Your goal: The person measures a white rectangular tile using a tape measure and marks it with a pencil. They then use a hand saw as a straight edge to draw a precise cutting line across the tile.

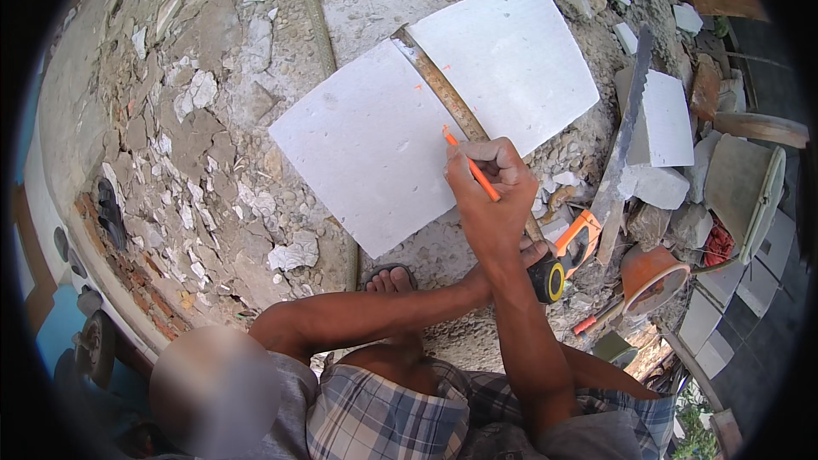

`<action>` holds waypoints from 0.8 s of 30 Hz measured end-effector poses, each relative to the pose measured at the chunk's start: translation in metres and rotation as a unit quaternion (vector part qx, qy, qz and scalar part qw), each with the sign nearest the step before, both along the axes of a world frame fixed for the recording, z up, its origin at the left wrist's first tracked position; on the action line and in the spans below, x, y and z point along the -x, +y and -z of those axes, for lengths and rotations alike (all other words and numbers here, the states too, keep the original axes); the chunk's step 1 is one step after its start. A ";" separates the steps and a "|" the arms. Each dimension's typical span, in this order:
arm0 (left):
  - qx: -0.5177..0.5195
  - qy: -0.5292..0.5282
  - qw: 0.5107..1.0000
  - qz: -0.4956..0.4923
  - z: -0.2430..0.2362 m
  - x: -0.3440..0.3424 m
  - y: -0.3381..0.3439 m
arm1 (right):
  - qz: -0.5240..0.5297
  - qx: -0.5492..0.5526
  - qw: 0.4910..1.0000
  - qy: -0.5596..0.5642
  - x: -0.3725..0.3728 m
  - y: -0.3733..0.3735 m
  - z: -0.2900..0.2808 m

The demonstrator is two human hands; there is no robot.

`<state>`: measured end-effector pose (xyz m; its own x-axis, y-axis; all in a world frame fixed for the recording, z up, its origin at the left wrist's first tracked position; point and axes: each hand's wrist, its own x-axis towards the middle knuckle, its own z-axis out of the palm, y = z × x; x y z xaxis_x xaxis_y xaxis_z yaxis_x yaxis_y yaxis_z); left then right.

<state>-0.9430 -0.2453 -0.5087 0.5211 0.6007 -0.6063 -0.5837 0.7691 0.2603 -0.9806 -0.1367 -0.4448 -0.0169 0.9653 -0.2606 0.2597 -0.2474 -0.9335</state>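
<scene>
A white rectangular slab [366,145] lies flat on rubble. The metal blade of a tape measure [443,89] runs diagonally across it from the far edge toward me. My right hand [490,192] grips an orange pencil [473,169], whose tip touches the slab beside the blade, at an orange mark. My left arm crosses under the right forearm. My left hand [530,253], mostly hidden, holds the black, yellow and orange tape measure case [558,273] just off the slab's near right corner.
The ground is broken concrete and stone. A hand saw [626,136] lies to the right beside cut white blocks [669,119]. An orange bucket [652,274] and more debris sit at the lower right. A hose [319,25] runs behind the slab. My sandalled foot [390,277] is below it.
</scene>
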 end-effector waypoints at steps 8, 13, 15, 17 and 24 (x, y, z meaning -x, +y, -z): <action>-0.022 0.049 0.998 -0.026 0.010 -0.011 -0.002 | 0.047 -0.011 0.999 0.010 -0.009 0.001 0.006; -0.020 0.035 0.999 -0.012 0.021 -0.028 0.014 | 0.044 -0.021 0.999 -0.012 -0.014 0.011 0.007; -0.009 0.023 0.999 0.039 0.020 -0.024 0.026 | 0.048 -0.021 0.998 -0.023 -0.017 0.016 0.010; -0.007 0.020 0.998 0.067 0.011 -0.020 0.031 | 0.058 -0.021 0.998 -0.023 -0.017 0.018 0.011; -0.021 0.025 0.998 0.052 -0.007 -0.010 0.034 | 0.059 -0.017 0.998 -0.018 -0.017 0.022 0.012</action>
<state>-0.9332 -0.2118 -0.5013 0.5517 0.5712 -0.6078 -0.4876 0.8121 0.3206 -0.9634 -0.1142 -0.4566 0.1069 0.9682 -0.2261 0.2635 -0.2469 -0.9325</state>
